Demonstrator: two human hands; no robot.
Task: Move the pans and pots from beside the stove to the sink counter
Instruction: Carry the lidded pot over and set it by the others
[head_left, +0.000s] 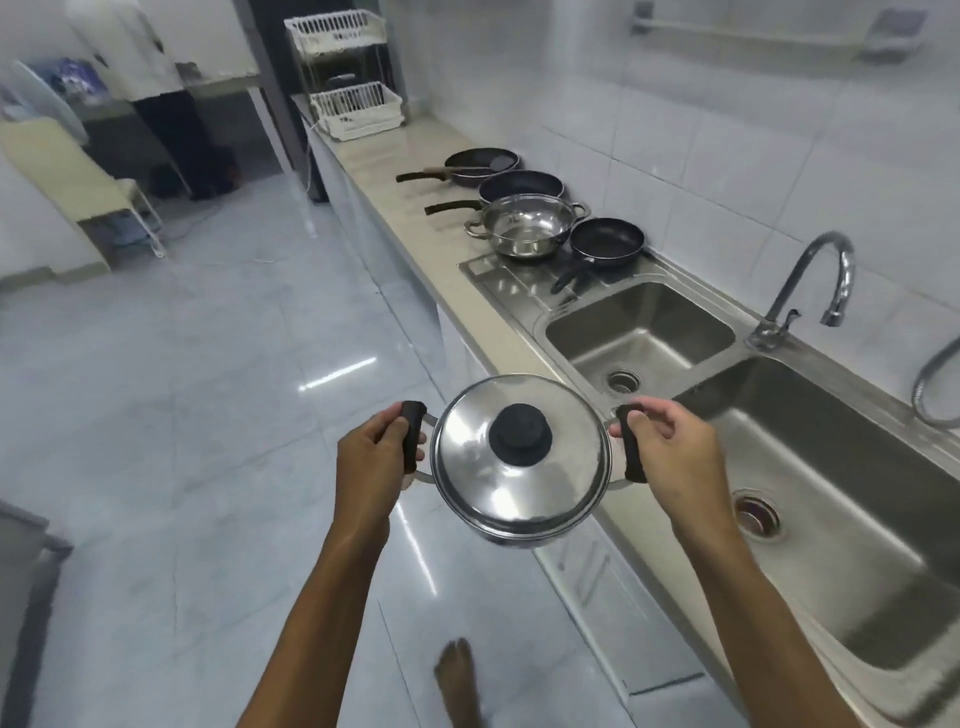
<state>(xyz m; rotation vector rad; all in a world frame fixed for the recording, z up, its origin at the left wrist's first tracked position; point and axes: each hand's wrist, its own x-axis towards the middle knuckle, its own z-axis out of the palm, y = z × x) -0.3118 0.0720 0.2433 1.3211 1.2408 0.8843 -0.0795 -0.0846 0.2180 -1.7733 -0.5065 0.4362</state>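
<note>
I carry a lidded steel pot in the air over the floor, just off the counter's front edge. My left hand grips its left black handle and my right hand grips the right one. On the beige counter beyond the sink stand an open steel pot, a small black frying pan on the drainboard, a dark pan and a farther dark pan.
A double steel sink with a curved tap runs along the right. A white rack stands at the counter's far end. A person stands far left by a table, near a chair. My bare foot is on the tiled floor.
</note>
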